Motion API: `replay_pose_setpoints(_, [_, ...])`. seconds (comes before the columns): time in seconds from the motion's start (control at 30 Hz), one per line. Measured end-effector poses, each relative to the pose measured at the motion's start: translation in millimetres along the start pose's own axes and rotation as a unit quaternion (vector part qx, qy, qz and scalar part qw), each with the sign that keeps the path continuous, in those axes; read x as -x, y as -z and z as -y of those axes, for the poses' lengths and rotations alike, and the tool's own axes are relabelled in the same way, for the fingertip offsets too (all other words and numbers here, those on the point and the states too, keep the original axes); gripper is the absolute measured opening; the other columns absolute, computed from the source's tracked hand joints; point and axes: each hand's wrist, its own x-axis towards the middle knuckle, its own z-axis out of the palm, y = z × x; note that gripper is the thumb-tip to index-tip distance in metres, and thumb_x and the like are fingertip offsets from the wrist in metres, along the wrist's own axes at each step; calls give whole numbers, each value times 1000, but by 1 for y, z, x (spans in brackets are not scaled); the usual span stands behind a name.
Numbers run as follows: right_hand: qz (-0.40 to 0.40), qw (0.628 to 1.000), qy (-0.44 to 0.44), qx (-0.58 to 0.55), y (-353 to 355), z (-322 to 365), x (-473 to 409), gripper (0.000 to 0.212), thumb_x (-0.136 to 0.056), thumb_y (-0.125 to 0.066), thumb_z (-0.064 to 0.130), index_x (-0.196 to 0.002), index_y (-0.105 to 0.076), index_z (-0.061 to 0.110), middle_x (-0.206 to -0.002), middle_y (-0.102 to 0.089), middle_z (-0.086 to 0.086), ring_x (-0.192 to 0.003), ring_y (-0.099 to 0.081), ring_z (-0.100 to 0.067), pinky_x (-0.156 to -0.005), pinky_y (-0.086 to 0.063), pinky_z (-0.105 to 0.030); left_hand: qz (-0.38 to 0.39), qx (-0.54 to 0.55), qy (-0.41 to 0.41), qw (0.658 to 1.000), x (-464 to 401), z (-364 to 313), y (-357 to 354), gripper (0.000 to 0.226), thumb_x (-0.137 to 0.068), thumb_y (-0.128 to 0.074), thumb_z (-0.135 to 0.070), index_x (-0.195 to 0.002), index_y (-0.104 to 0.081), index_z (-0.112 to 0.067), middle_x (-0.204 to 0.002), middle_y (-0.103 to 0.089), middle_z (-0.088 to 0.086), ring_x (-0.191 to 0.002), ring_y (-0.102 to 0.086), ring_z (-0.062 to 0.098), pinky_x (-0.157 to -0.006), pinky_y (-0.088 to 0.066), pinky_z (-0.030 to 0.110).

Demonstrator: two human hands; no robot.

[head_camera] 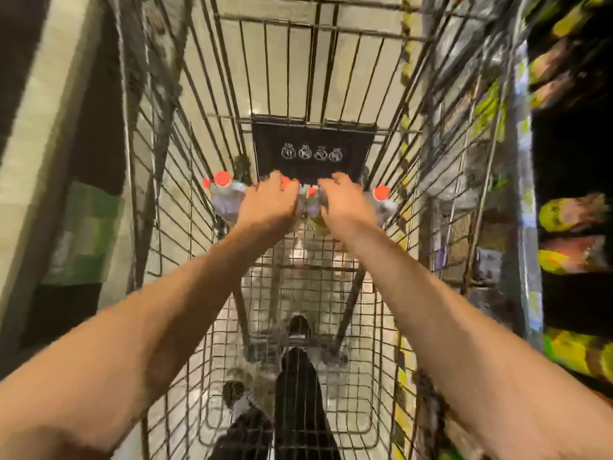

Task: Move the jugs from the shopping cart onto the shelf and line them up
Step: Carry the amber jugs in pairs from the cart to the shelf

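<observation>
Both arms reach into the wire shopping cart point(185, 134). The left hand point(267, 202) and right hand point(345, 205) curl over red-capped jugs point(225, 197) at frame centre; blur hides the grip.

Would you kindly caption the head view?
Both hands reach the red-capped jugs in the wire cart.

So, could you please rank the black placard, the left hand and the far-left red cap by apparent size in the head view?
1. black placard, clearly largest.
2. left hand, though it sits nearer the camera, which inflates it.
3. far-left red cap, smallest.
</observation>
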Motion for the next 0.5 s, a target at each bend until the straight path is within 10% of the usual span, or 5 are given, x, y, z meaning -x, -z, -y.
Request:
replay_pose_setpoints(0.13, [10, 1000, 18, 2, -1, -5, -6, 27, -87, -64, 11, -113, -65, 17, -120, -50, -11, -113, -56, -33, -86, -52, -41, -45, 64, -61, 995, 4, 0, 2, 47, -81, -34, -36, -94, -63, -2, -87, -54, 24, -60, -60, 41, -51, -33, 37])
replay_pose_setpoints(0.3, [-7, 995, 87, -46, 3, -15, 44, 20, -95, -54, 12, -106, -71, 11, -106, -51, -7, -105, -52, -28, -76, -32, -31, 11, 68, -85, 994, 31, 4, 5, 21, -88, -67, -17, -107, -69, -9, -101, -55, 18, -79, -63, 38, -65, -51, 41])
replay_pose_setpoints(0.5, [-15, 988, 80, -133, -3, -10, 89, 11, -90, -62, 14, -89, -72, 18, -101, -59, 2, -95, -54, -17, -81, -50, -35, -5, 64, -120, 991, 81, -6, 4, 28, -80, -76, -10, -107, -68, -11, -94, -61, 14, -71, -65, 39, -58, -57, 47])
